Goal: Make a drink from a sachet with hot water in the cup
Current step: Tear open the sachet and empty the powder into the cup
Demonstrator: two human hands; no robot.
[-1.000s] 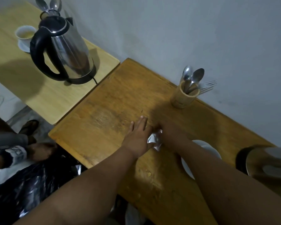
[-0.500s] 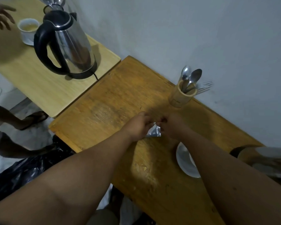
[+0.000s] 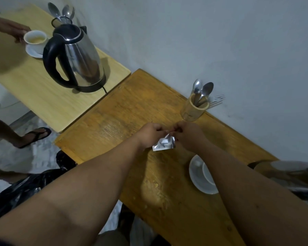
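A small silver sachet [image 3: 164, 143] hangs above the darker wooden table [image 3: 117, 132]. My left hand [image 3: 150, 134] and my right hand [image 3: 189, 135] both pinch its top edge, fingers closed. A white cup [image 3: 207, 174] on a white saucer [image 3: 196, 176] stands just right of and nearer than the sachet, partly hidden by my right forearm. A steel kettle [image 3: 295, 180] shows blurred at the right edge.
A wooden holder [image 3: 194, 110] with spoons and forks stands by the wall behind my hands. On the lighter table [image 3: 37, 89] to the left stand a second steel kettle [image 3: 78, 57] and a filled cup [image 3: 36, 39] touched by another person's hand [image 3: 11, 30]. A black bag [image 3: 25, 189] lies lower left.
My hands lifted the sachet off the table and now pinch its top edge together. On the left table another person's hand reached the filled cup.
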